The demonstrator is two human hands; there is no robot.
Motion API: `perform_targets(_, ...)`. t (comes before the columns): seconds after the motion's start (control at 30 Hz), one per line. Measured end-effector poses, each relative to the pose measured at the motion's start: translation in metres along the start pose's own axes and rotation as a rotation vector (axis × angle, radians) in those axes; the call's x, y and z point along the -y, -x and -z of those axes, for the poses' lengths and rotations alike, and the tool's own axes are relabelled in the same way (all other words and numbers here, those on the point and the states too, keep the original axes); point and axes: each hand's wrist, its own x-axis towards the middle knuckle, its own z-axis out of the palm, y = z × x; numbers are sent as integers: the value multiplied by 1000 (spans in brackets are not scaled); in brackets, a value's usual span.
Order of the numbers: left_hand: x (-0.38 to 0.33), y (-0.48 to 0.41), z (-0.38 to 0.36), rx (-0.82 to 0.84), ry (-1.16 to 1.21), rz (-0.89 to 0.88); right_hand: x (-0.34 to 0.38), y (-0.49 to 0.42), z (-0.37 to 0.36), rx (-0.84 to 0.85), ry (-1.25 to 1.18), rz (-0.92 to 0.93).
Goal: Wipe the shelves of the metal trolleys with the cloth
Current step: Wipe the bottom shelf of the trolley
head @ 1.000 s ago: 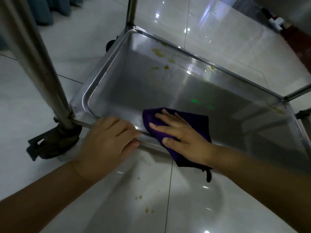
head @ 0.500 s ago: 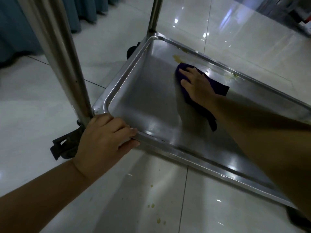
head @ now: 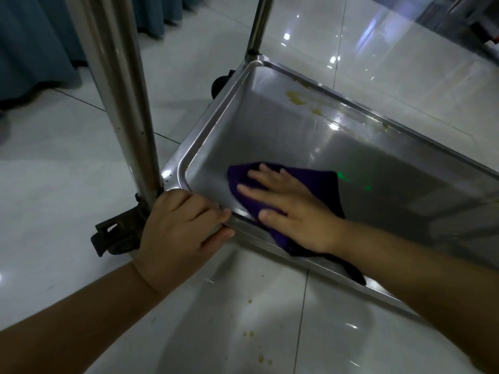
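Right hand flat, fingers spread, presses purple cloth onto shelf at near edge; palm hides cloth's middle, tail droops over rim. Left hand grips rim at near-left corner, hiding part of castor. Shelf's right end cut off.

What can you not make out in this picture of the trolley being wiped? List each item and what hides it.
All in the head view:
Part of the shelf: covered by the cloth and right hand.
The shelf's right end: cut off by the frame edge.
Upper shelves: the posts leave the top edge.
Near wheel: partly behind the left hand.
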Motion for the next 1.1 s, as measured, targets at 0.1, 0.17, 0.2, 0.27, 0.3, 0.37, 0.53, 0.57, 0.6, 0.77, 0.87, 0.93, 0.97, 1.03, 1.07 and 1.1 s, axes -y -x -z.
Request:
perform_targets(0.1, 2, 2, 0, -22, 34, -8, -28, -46, 14, -55, 114, -126)
perform_targets(0.17, 2, 2, 2, 16, 34, -10, -43, -76, 28, -92, 138, -229)
perform_targets(0.2, 2, 3, 3, 28, 36, -13, -50, -90, 35, -119, 138, -277)
perform_targets(0.27, 4, 6, 10, 31, 59, -19, -65, -114, 46, -169, 141, -366)
perform_targets(0.3, 5, 9, 14, 27, 73, -17, -71, -124, 48, -184, 147, -405)
perform_targets(0.37, 8, 16, 23, 29, 69, -5, -77, -135, 51, -190, 150, -459)
perform_targets(0.53, 13, 27, 31, 112, -22, -81, -51, -117, 39, -168, 118, -419)
perform_targets(0.57, 14, 28, 30, 130, -30, -82, -38, -108, 32, -157, 123, -380)
perform_targets(0.6, 14, 27, 31, 143, -37, -78, -24, -97, 23, -142, 124, -327)
perform_targets(0.77, 15, 22, 34, 185, -45, -54, 38, -39, -15, 2, 26, 20)
perform_targets(0.87, 20, 21, 35, 177, -60, 6, 37, -41, -6, 86, -20, 39)
perform_targets(0.93, 22, 21, 35, 182, -75, 9, 27, -59, 1, 48, 46, 12)
perform_targets(0.97, 22, 22, 34, 181, -80, 1, 20, -72, 4, 10, 68, -26)
perform_targets(1.03, 22, 24, 32, 159, -65, 0, 2, -100, 12, -76, 78, -125)
perform_targets(1.07, 23, 24, 31, 148, -58, -5, -8, -114, 17, -118, 82, -172)
perform_targets(1.1, 24, 24, 31, 141, -61, -19, -17, -128, 23, -150, 92, -221)
